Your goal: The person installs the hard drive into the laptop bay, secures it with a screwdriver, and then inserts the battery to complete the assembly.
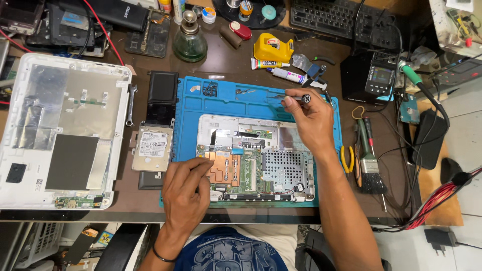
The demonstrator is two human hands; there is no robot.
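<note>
Here we are resting our left hand (186,186) loosely on the opened laptop chassis (257,159), lying lengthwise on the blue mat (186,115); our right hand (310,120) is pinching what looks like a screwdriver (297,99) above its far edge.

Brown desk (236,60): blue mat (186,100), hdd (152,149), white cover (60,130).

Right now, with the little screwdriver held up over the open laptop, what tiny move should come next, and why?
Probably lower the small black-handled screwdriver onto a screw in the opened white laptop base. The right hand pinches it above the blue rubber work mat, its tip not touching anything, while the left hand already rests by the copper heat plate, steadying the board.
</note>
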